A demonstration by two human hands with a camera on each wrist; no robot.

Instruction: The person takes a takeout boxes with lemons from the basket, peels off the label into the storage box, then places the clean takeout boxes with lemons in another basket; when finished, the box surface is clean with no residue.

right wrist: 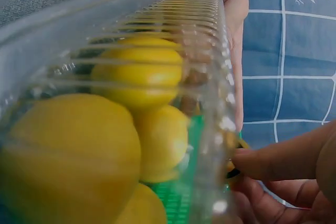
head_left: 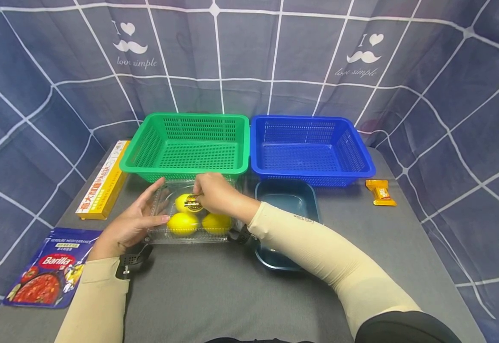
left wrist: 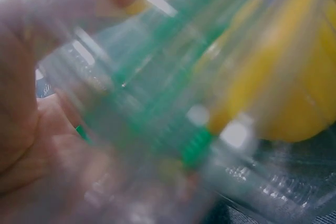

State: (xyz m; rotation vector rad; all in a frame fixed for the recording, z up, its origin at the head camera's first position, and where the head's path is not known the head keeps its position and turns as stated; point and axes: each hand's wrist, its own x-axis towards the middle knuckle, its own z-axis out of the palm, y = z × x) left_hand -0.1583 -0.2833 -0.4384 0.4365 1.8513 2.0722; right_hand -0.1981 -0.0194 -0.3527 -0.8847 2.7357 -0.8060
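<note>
A clear plastic clamshell box (head_left: 160, 235) with several yellow lemons (head_left: 183, 225) inside lies in front of the green basket. My left hand (head_left: 127, 223) grips its left end, thumb on the near side and fingers spread behind. Over the lid, my right hand (head_left: 220, 194) pinches the edge of a black and gold sticker (head_left: 193, 205). The right wrist view shows the thumb and fingers of that hand (right wrist: 286, 166) against the lid, at a bit of the sticker (right wrist: 233, 171). The left wrist view is blurred by the clear plastic.
Behind stand a green basket (head_left: 185, 170) and a blue basket (head_left: 314, 174). A dark teal tub (head_left: 288, 190) sits partly under my right forearm. At left lie a pasta box (head_left: 108, 186) and a Barilla sauce pouch (head_left: 52, 271); at right, an orange-wrapped snack (head_left: 380, 193).
</note>
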